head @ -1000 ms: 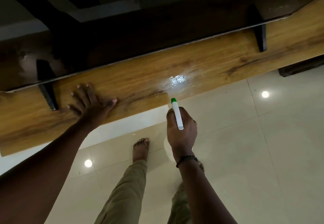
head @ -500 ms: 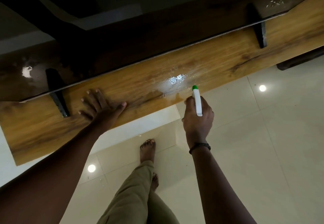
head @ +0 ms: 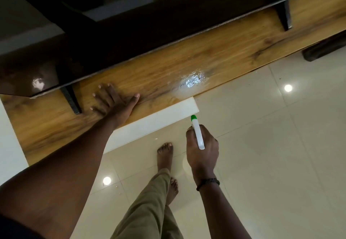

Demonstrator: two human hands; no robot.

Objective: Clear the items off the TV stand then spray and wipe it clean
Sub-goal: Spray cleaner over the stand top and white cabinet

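Right hand (head: 203, 152): being kept curled around the neck of a white plastic spray bottle with a green nozzle tip (head: 198, 135). The bottle is being held above the floor, near the front edge of the counter but apart from it, and its nozzle is being pointed toward that edge. The bottle's body is being hidden under the hand. A thin black band (head: 207, 182) is being worn at the wrist.

Left hand (head: 114, 104): being pressed palm down, fingers straight and spread, on the long yellow-brown wood-grain counter (head: 234, 51) of the TV stand. Nothing is being gripped by it.

Glistening wet patch of liquid (head: 192, 80): being displayed on the counter near its front edge, to the right of the left hand and beyond the nozzle tip.

Dark glossy panel (head: 131, 38): being carried over the rear of the counter on two black feet, one (head: 72, 100) just beside the left fingers, the other (head: 285, 17) well apart at the far right.

Flat white panel (head: 155, 119): being shown below the counter's front edge.

Glossy cream floor tiles (head: 262, 145): being stood on by two bare feet (head: 165, 156). Olive-khaki trousers (head: 149, 201) are being worn. Round lights (head: 288, 88) are being mirrored in the tiles.
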